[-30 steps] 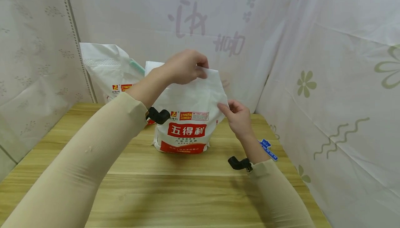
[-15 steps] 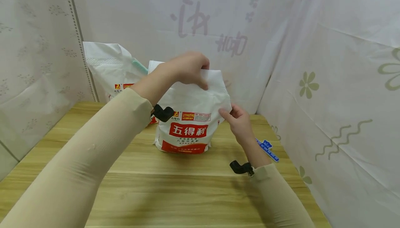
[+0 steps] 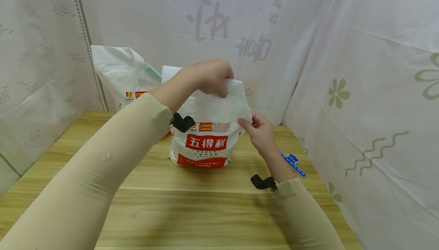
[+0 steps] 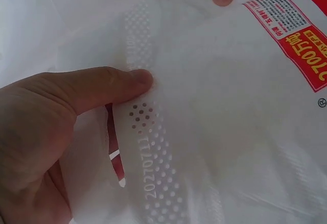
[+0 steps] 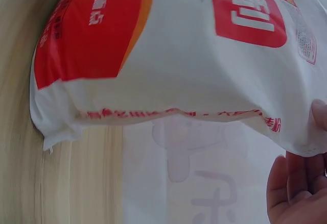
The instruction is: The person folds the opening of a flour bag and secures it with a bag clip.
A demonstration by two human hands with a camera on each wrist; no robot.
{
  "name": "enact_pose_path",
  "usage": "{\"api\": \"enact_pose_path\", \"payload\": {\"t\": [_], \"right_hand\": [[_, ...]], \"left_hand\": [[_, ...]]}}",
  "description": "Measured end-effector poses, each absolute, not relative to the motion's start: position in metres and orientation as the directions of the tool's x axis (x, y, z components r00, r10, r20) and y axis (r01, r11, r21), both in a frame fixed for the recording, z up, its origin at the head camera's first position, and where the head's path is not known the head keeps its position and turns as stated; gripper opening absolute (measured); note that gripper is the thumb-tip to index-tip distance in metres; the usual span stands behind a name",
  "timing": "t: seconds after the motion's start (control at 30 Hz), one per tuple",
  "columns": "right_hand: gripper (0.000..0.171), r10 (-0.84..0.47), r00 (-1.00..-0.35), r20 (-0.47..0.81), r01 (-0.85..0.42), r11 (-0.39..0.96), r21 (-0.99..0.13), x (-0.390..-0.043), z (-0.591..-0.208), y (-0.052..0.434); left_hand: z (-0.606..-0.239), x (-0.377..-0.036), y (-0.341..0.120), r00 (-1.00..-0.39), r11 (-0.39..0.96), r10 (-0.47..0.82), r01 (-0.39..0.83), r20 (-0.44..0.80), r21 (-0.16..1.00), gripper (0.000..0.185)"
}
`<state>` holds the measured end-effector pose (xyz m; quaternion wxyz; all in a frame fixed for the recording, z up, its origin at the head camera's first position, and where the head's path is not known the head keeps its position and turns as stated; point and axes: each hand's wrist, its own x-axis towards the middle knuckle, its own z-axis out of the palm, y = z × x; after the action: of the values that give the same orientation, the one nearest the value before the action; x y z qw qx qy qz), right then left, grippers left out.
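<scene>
A white bag with a red label (image 3: pixel 207 128) stands upright on the wooden table (image 3: pixel 205 212). My left hand (image 3: pixel 212 77) pinches the top sealed edge of the bag; in the left wrist view its thumb (image 4: pixel 97 89) presses on the perforated strip of the bag (image 4: pixel 214 132). My right hand (image 3: pixel 259 130) pinches the bag's right side edge, thumb in front; in the right wrist view its fingers (image 5: pixel 299 180) curl at the bag's edge and the bag (image 5: pixel 168 50) fills the frame.
A second, similar white bag (image 3: pixel 120 78) leans against the back left wall, with a teal clip (image 3: pixel 152 72) at its top. A blue ruler-like strip (image 3: pixel 292 162) lies on the table at the right. White patterned sheets (image 3: pixel 360 90) wall in the table.
My left hand has shifted slightly right along the bag's top edge and pressed it lower. The right hand stays at the bag's right edge.
</scene>
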<state>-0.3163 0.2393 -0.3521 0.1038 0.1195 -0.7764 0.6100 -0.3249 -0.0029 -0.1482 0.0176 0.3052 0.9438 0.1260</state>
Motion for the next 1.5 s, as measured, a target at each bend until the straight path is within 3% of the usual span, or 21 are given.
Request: {"api": "enact_pose_path", "payload": {"t": [0.43, 0.63, 0.93, 1.27, 1.5], "right_hand": [[0.038, -0.079, -0.945, 0.316, -0.325, 0.172, -0.93, -0.313, -0.355, 0.238], [0.046, -0.079, -0.956, 0.284, -0.293, 0.175, -0.94, -0.31, -0.351, 0.237], [0.042, -0.078, -0.954, 0.291, -0.301, 0.284, -0.91, -0.308, -0.347, 0.23], [0.043, -0.065, -0.958, 0.28, -0.287, 0.174, -0.942, -0.309, -0.346, 0.229], [0.036, -0.043, -0.951, 0.308, -0.308, 0.265, -0.914, -0.311, -0.345, 0.225]], "left_hand": [[-0.156, -0.326, -0.009, -0.772, 0.733, 0.632, 0.623, 0.067, 0.272, 0.027], [-0.155, -0.324, -0.003, -0.777, 0.758, 0.626, 0.625, 0.063, 0.183, 0.026], [-0.159, -0.324, -0.007, -0.757, 0.756, 0.648, 0.653, 0.088, 0.047, 0.017], [-0.156, -0.325, -0.008, -0.744, 0.726, 0.663, 0.666, 0.084, 0.172, 0.027], [-0.159, -0.328, -0.011, -0.738, 0.727, 0.669, 0.675, 0.089, 0.126, 0.018]]}}
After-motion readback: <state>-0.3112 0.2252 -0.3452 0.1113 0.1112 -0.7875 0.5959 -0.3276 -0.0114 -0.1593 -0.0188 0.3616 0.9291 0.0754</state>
